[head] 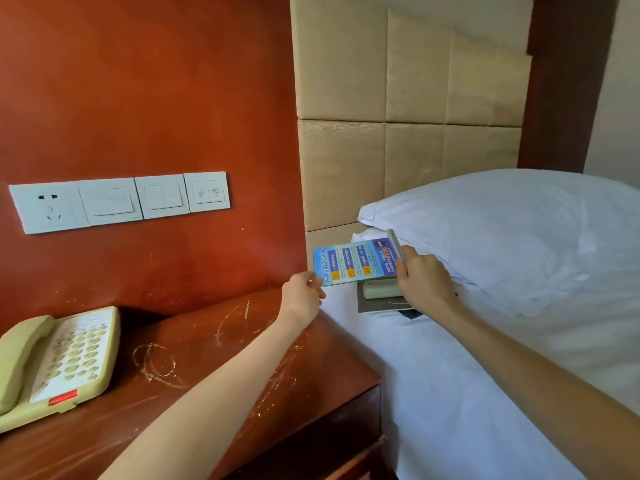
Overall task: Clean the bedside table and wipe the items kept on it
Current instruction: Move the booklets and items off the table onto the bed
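A blue printed card in a clear acrylic stand (353, 261) is held flat above the bed's near corner. My left hand (302, 295) pinches its left end and my right hand (424, 278) grips its right end at the clear base. Beneath it on the white sheet lie a pale green remote-like item (379, 289) and a grey flat pad (375, 304). The scratched wooden bedside table (207, 362) stretches below my left arm. A cream telephone (55, 362) sits at its left end.
White socket and switch plates (117, 200) line the red-brown wall panel. A white pillow (519, 230) lies on the bed (467, 393) against the padded beige headboard (408, 116). The table's drawer front (329, 431) shows at the lower middle.
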